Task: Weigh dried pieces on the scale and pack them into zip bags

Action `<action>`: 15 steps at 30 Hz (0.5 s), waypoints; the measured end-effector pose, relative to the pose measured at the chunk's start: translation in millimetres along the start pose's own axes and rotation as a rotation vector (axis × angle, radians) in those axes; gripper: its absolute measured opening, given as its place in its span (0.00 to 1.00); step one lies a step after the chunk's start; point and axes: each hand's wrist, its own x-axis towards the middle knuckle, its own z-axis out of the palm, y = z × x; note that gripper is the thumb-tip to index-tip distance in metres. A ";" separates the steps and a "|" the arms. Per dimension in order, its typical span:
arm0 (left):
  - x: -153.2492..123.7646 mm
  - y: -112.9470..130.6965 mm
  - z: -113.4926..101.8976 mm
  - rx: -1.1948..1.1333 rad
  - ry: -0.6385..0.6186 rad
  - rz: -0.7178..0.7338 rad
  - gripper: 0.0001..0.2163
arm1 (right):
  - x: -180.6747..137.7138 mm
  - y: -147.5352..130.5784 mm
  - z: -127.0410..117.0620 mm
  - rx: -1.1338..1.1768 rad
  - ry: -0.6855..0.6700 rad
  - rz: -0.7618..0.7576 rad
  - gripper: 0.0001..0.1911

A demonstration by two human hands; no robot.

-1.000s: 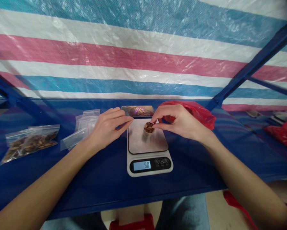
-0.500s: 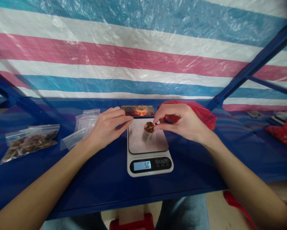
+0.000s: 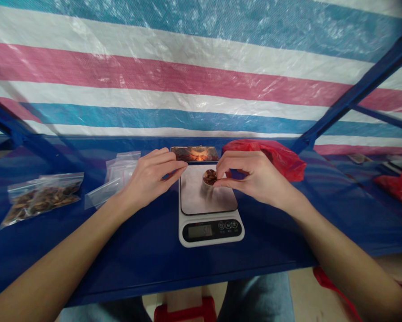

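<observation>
A white kitchen scale with a steel plate stands in front of me on the blue table. On its plate is a small round cup full of brown dried pieces, which look like seeds or shells. My right hand is pinched at the cup's right rim; its fingertips hide whatever lies between them. At the plate's left edge, my left hand has thumb and forefinger tips together, with nothing visible in them. The scale's display is dim and appears to read 5.0.
Zip bags of brown pieces lie far left, with clear zip bags nearer my left hand. A phone-like panel with a fiery picture sits behind the scale. A red plastic bag lies behind my right hand. Blue frame bars slant at right.
My right hand's fingers have shifted slightly down and over the cup's right rim. The scale display's backlight has gone off. My left hand stays in place.
</observation>
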 end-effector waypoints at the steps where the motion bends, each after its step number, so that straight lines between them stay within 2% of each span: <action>1: 0.0 0.1 0.0 -0.001 -0.001 -0.005 0.09 | -0.2 0.2 0.6 -0.012 0.000 -0.005 0.09; 15: -0.9 -0.8 -0.1 -0.003 -0.032 -0.043 0.10 | -2.8 1.8 2.8 -0.099 -0.024 -0.026 0.09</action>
